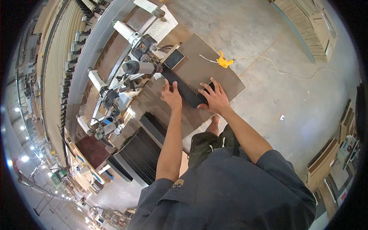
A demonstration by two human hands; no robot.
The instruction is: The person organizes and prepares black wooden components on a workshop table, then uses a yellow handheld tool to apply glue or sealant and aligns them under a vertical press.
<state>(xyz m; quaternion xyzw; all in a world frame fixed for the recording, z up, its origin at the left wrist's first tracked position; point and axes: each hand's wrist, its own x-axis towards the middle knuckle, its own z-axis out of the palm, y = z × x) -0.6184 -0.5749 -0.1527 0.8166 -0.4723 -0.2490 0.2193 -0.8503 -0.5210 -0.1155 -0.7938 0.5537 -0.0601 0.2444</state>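
Note:
A long, flat black board (180, 85) lies slantwise on the brown tabletop (195, 51), its far end beneath a grey cylindrical machine head (142, 68). My left hand (171, 96) is at its left edge, thumb against the board and index finger beside it, the other fingers curled. Over the near end is my right hand (217, 99), thumb at the board's end and fingers spread across a dark block (206, 92) alongside. Much of that block is hidden under the fingers. Another dark, wood-edged block (173, 59) sits by the machine head.
Beside my left forearm lie stacked black boards (138, 155) and several loose ones (154, 126). White-and-grey machine units (109, 97) line the left. A yellow air-gun-like tool (224, 60) with a thin hose rests at the table's right edge. Cardboard-coloured stacks (312, 23) stand farther right.

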